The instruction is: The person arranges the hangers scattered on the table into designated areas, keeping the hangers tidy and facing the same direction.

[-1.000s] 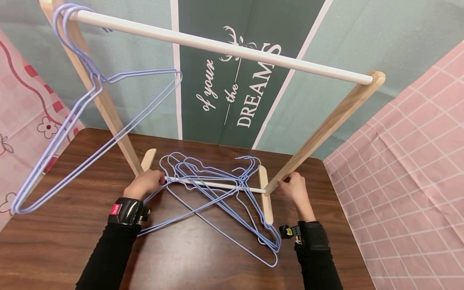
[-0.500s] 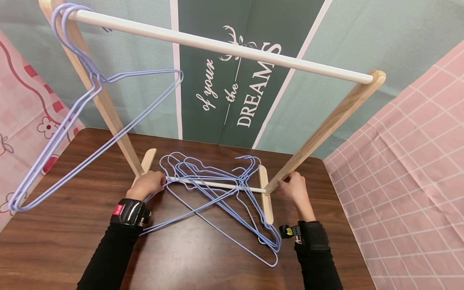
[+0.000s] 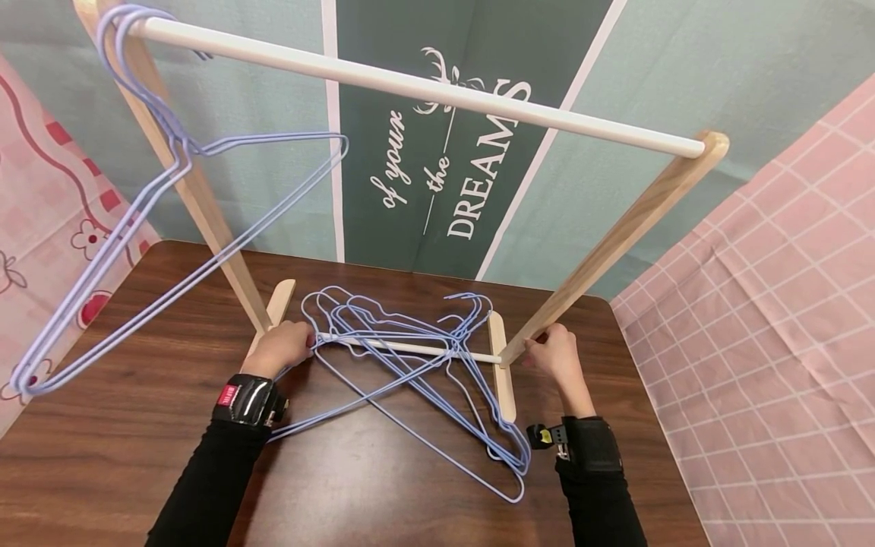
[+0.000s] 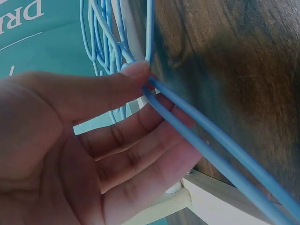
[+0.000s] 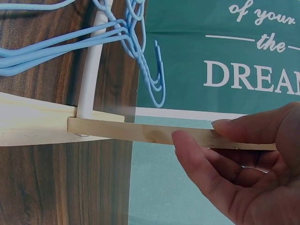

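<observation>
Where the dark wooden table (image 3: 123,456) lies nearest, seen both black sleeves, each with a wrist strap. Just beyond, against the lower white rod (image 3: 410,348) of the rack: pile of blue wire hangers (image 3: 424,380), tangled over and under that rod, trailing toward the near right edge. At the rod's left end, left hand (image 3: 279,347), fingers relaxed and nearly straight, thumb and fingertips (image 4: 140,70) touching two hanger wires; no closed grip visible. At the rod's right end, right hand (image 3: 559,355), thumb and fingers (image 5: 197,154) pinching the right wooden upright (image 3: 615,243) just above its foot. Above the rod, white top rail (image 3: 410,85); two blue hangers (image 3: 171,251) hooked at its left end, tilted left. Behind the rod, green banner (image 3: 465,152) reading "of your the DREAMS".
</observation>
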Motion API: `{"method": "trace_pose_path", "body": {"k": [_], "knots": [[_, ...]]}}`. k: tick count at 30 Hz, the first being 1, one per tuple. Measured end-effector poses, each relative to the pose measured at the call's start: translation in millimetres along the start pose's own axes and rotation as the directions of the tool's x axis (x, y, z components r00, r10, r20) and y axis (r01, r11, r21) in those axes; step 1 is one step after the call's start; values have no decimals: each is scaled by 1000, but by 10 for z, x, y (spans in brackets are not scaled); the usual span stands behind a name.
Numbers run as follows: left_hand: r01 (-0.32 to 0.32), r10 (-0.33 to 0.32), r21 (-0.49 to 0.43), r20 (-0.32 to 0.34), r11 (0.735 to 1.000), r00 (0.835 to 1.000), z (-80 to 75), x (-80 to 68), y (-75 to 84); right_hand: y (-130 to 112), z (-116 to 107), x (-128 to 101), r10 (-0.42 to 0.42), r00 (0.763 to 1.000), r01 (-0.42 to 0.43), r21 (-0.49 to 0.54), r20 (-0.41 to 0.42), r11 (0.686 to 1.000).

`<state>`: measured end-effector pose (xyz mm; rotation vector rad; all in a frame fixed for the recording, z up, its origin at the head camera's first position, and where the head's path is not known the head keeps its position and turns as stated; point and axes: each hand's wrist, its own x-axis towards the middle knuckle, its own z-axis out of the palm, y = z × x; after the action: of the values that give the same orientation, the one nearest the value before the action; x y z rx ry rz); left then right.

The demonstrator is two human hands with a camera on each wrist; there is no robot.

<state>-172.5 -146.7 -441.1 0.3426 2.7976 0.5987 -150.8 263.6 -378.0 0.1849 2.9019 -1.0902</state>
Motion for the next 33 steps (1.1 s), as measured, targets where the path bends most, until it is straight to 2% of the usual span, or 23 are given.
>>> {"method": "trace_pose_path", "body": {"k": [9,18,26,33], "knots": [[-1,1,1,-10,1000,1000,-12,-17,26,2,3,10,12,1000,-12,-5,10,1000],[-6,7,19,-61,1000,998,-44,-69,42,0,-3,21,8,1000,-8,-20,9,1000],[-35,36,20,-40,999,999,-80,-69,26,-1,-7,23,0,1000,0,-25,1,1000],[-54,54,7,-16,999,998,-163,-104,74,13,-3,26,-3,1000,3,-27,-4,1000]]}}
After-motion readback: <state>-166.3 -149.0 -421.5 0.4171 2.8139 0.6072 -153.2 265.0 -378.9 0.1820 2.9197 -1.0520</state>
